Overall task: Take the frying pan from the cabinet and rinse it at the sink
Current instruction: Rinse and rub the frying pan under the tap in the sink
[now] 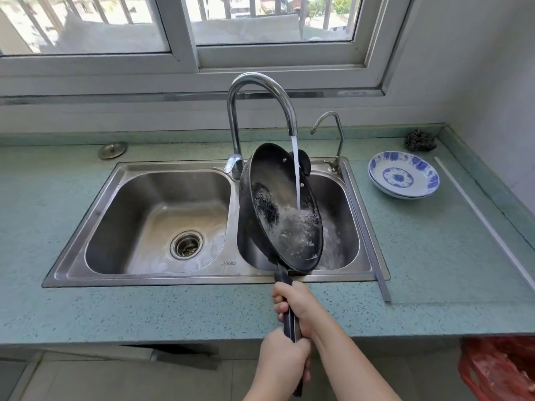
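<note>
A black frying pan (270, 175) is tilted steeply on its side over the right basin of the steel double sink (139, 280). Water (296, 175) runs from the tall curved faucet (260, 79) onto the pan's inner surface and splashes at its lower part. The pan's dark handle (291, 324) points toward me across the counter edge. My right hand (295, 302) grips the handle closer to the pan. My left hand (282, 361) grips the handle's end just below it.
Two stacked blue-and-white bowls (404, 178) sit on the green counter right of the sink, with a dark scouring pad (420, 139) behind them. A small second tap (333, 134) stands at the sink's back right. A metal lid (112, 150) lies back left. A red bag (498, 369) hangs lower right.
</note>
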### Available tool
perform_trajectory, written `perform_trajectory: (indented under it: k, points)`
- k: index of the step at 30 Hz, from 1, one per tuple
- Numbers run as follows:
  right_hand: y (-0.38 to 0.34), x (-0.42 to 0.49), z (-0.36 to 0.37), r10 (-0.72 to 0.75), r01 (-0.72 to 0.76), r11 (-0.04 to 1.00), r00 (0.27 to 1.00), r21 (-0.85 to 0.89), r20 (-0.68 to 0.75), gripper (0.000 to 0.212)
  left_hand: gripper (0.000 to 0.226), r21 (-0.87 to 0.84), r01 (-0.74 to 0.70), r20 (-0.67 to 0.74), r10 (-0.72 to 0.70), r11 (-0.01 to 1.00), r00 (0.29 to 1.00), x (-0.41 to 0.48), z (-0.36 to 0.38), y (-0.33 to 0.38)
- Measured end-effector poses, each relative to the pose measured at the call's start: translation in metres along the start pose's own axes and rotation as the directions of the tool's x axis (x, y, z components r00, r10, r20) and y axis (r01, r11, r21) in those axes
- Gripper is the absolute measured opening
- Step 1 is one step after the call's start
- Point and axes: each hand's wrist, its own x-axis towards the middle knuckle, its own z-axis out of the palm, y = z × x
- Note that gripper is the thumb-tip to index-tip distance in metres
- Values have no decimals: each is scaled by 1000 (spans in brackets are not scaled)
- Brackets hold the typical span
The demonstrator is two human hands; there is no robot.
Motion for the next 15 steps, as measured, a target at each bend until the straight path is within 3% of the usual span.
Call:
perform_trajectory:
  k: [2, 5, 7, 11, 15]
  points:
    - [-3, -1, -1, -1, 0, 999, 999, 34, 41, 35, 8, -76, 32, 32, -30, 997, 999, -3, -1, 2]
    - [-5, -3, -1, -2, -4, 998, 996, 62, 91, 36, 11, -334, 215, 169, -166, 918, 972, -5, -5, 9]
    - [-5, -2, -1, 3, -12, 997, 993, 75, 116, 36, 15, -344, 230, 200, -168, 911, 965, -4, -5, 9]
    - [-4, -3, -1, 17, -33, 993, 990, 112, 142, 33, 12, -282, 136, 88, -115, 950, 989, -1, 0, 11]
    - [-17, -10, -3, 49, -48, 999, 996, -19, 70, 23, 12, -279, 105, 67, -90, 955, 994, 1, 0, 12]
